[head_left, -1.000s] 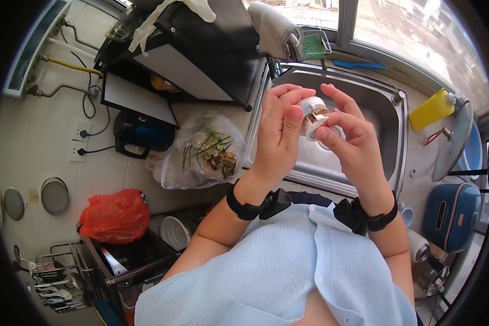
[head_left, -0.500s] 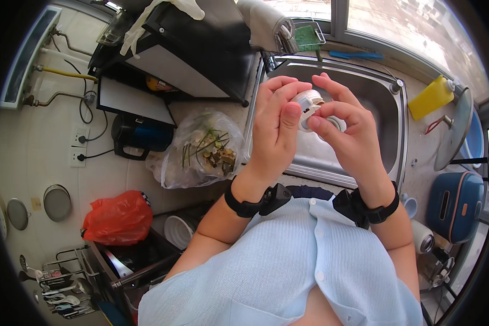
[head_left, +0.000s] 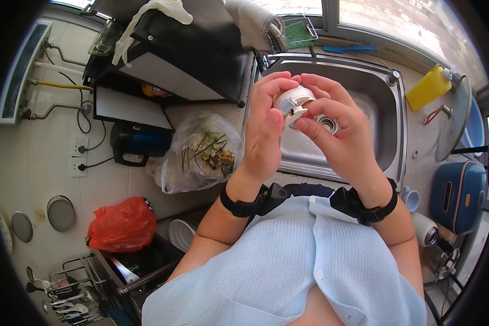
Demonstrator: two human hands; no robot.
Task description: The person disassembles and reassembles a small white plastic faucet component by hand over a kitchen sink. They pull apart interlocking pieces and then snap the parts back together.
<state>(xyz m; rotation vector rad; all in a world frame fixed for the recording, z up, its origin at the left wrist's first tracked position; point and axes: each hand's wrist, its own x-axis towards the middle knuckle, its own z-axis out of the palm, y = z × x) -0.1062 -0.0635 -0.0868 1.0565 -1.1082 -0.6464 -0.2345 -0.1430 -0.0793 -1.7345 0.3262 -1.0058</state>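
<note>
Above the sink (head_left: 358, 70), my left hand (head_left: 263, 130) is closed round a small white lid (head_left: 294, 99), round with a jutting tab. My right hand (head_left: 337, 114) is closed on the same lid from the other side, thumb and forefinger at its tab. Fingers cover much of the lid's far side. Just beyond my right fingers shows a round metallic ring (head_left: 328, 125); I cannot tell whether it lies in the basin or is held. Black straps circle both my wrists.
Left of the sink lies a clear bag of vegetable scraps (head_left: 212, 149), near a dark kettle (head_left: 138, 142). A yellow bottle (head_left: 429, 88), a glass pot lid (head_left: 453, 119), a blue case (head_left: 458, 196) and a white flask (head_left: 425, 229) stand along the right. A red bag (head_left: 122, 224) sits lower left.
Both hands have shifted slightly left with the lid, which has turned so more of its round top and tab show. The view has moved a little.
</note>
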